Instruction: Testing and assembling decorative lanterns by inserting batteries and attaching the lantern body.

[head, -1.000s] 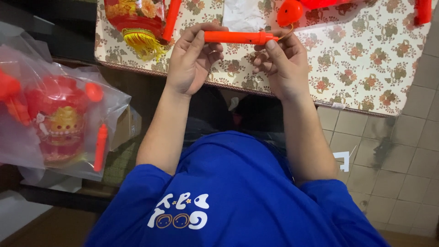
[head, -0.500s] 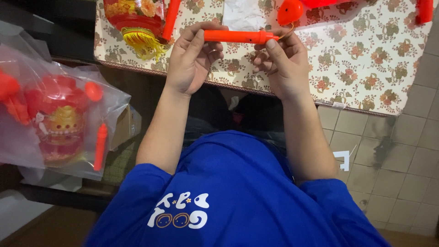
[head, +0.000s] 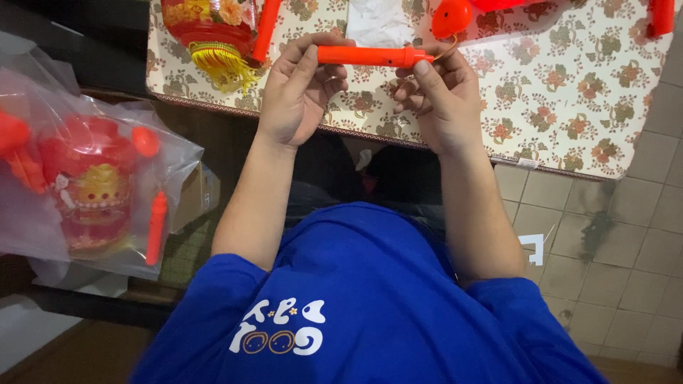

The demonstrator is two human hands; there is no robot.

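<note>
At the far left a clear plastic bag (head: 85, 178) holds one red lantern (head: 89, 188) with a gold figure on its front and one short orange-red stick (head: 156, 227) lying upright along the bag's right side; more orange-red parts show at the bag's left edge, too blurred to count. Above it, on the table under a floral tablecloth (head: 569, 78), stands a second red lantern (head: 206, 25) with a yellow tassel fringe, and one orange-red rod (head: 266, 28) leans just beside it. The left hand (head: 295, 92) is closed around the left end of an orange-red handle stick (head: 373, 55), thumb along its underside and fingers curled over the top. The stick is a smooth plastic tube, held level above the near part of the table, with a slightly thicker collar near its right end and a thin wire hook (head: 449, 47) curling off that tip. The right hand (head: 437, 96) pinches the collar end, forefinger pressed on the tube and the other fingers folded beneath. So both hands are clamped on this one stick, which bridges the gap between them. Behind it lies one crumpled white plastic wrapper (head: 380, 21), then one rounded orange-red piece (head: 452, 16), and at the far right edge one more orange-red rod (head: 662, 16). Two lanterns show in all. A blue T-shirt (head: 370, 299) fills the bottom, with grey floor tiles (head: 612, 256) to its right.
</note>
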